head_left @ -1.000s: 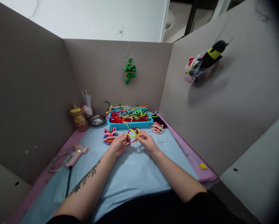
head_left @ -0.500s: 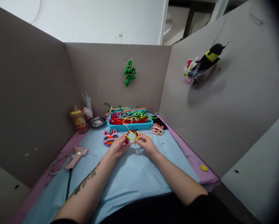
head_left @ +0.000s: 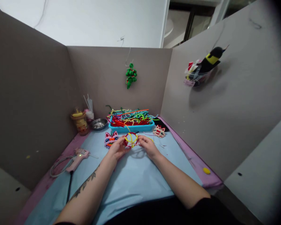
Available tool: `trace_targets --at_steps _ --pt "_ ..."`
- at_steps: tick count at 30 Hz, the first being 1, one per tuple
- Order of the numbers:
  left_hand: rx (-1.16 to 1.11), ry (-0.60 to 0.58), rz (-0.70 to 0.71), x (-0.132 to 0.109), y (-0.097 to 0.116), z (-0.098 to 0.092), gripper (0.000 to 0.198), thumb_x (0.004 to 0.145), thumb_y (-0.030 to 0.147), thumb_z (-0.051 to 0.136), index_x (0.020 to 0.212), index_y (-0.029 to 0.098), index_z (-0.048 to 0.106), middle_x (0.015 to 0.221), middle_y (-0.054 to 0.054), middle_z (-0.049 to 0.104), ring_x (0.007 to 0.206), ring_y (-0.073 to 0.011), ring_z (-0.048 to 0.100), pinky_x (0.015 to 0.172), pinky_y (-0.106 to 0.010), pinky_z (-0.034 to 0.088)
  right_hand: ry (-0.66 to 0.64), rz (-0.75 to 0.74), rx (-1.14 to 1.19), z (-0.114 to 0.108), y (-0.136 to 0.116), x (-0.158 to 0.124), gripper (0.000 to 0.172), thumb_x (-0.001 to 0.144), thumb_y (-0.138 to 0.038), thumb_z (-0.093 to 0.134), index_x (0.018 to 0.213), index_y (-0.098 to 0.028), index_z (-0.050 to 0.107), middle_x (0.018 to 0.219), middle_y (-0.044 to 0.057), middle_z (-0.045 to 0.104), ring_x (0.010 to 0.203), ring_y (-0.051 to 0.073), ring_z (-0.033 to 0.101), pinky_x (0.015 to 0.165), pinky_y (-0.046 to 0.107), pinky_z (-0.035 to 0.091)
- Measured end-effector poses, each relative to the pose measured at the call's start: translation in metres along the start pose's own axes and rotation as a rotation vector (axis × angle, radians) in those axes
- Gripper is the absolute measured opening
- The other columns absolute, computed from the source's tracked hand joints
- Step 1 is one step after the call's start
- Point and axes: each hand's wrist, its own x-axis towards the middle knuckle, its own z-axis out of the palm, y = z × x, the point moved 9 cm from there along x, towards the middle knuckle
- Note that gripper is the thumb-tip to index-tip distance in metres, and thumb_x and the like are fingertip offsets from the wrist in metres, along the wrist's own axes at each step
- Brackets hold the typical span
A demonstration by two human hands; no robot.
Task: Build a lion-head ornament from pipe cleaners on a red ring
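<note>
Both of my hands hold a small looped piece [head_left: 131, 139] of yellow, red and pink pipe cleaners just above the light blue mat [head_left: 131, 178]. My left hand [head_left: 117, 148] pinches its left side with closed fingers. My right hand [head_left: 147, 144] pinches its right side. A pink and blue pipe-cleaner lion head [head_left: 110, 138] lies just left of my left hand. A red and white lion head [head_left: 159, 131] lies to the right. Behind them stands a blue tray [head_left: 131, 127] heaped with several coloured pipe cleaners.
A pink glue gun [head_left: 77, 155] with its cable lies at the left. A jar [head_left: 79, 122], a metal bowl [head_left: 99, 124] and white sticks stand at the back left. Grey partition walls enclose the desk; a green ornament [head_left: 131, 75] hangs on the back wall. A yellow blob [head_left: 206, 170] lies at the right.
The yellow loop has been bent tighter round the red and pink one, and both hands have closed in slightly. The camera has tipped a little.
</note>
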Motion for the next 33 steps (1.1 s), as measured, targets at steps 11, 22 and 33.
trace_targets --at_steps 11,22,33 --pt "0.012 0.007 0.103 0.006 0.02 -0.01 0.008 0.072 0.011 0.056 0.08 0.014 0.056 0.06 0.002 0.058 0.05 -0.0103 0.056 0.057 -0.028 0.05 0.155 -0.03 0.043 -0.019 -0.006 0.002 0.022 0.068 -0.038 0.062 0.081 -0.02 0.061 0.084 0.005 0.059 0.079 0.017 0.056 0.062 0.028 0.043" --pt "1.091 -0.185 1.008 -0.061 0.034 0.064 0.014 0.078 0.027 0.056 0.088 0.017 0.056 0.081 -0.003 0.061 0.074 -0.0138 0.059 0.068 -0.026 0.047 0.177 -0.733 -0.761 0.017 -0.083 -0.05 0.018 0.078 -0.024 0.055 0.094 -0.024 0.062 0.109 0.008 0.05 0.107 0.024 0.046 0.096 0.046 0.034" --pt "1.19 -0.23 0.985 -0.057 0.026 0.066 0.013 0.082 0.026 0.051 0.092 0.019 0.046 0.081 -0.003 0.06 0.074 -0.0138 0.06 0.067 -0.026 0.047 0.114 -0.742 -0.765 0.022 -0.08 -0.047 0.01 0.079 -0.02 0.056 0.084 -0.023 0.064 0.103 0.006 0.053 0.104 0.022 0.048 0.095 0.044 0.035"
